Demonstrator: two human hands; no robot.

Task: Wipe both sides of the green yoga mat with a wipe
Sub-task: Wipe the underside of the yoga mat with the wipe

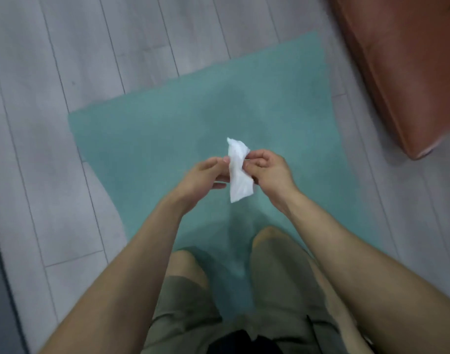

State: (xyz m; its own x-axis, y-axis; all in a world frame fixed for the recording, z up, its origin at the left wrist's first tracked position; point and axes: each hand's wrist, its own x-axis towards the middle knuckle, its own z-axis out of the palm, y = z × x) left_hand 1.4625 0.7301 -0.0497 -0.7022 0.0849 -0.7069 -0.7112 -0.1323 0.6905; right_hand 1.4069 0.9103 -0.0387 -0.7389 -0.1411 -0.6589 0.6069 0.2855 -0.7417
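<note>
The green rectangular yoga mat (167, 139) lies flat beneath me, and above its middle my left hand (208, 175) and right hand (270, 172) pinch a folded white wipe (238, 175) that probably needs unfolding first.

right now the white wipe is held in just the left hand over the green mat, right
No: the head view shows both hands holding it. The left hand and the right hand each pinch a side of the wipe. It is over the green mat.
</note>
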